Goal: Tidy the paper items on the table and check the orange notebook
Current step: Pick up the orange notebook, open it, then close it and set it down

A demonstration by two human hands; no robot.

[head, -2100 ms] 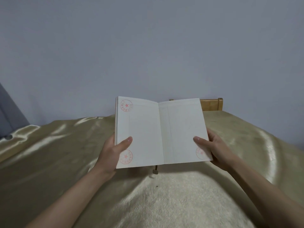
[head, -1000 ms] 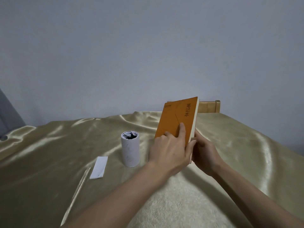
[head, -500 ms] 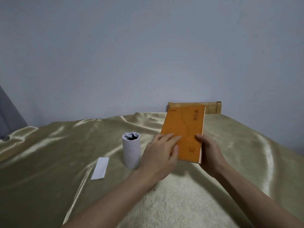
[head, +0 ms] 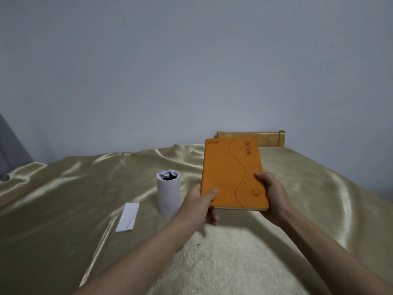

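Note:
The orange notebook [head: 231, 171] is closed, front cover up, held above the table and tilted toward me. My left hand [head: 200, 206] grips its lower left corner, thumb on the cover. My right hand [head: 272, 196] holds its lower right edge. To the left a white paper roll [head: 168, 193] stands upright on the cloth, with crumpled paper in its top. A folded white paper slip [head: 127, 217] lies flat further left.
A shiny gold cloth [head: 63, 199] covers the table, with a cream fuzzy patch [head: 223, 262] near me. A wooden chair back [head: 270, 138] shows behind the notebook against the grey wall. A thin crease runs down the cloth below the slip.
The notebook was open with both hands on its pages; it has been shut. My left hand slid from the cover to the lower left corner, and the cover now faces me squarely.

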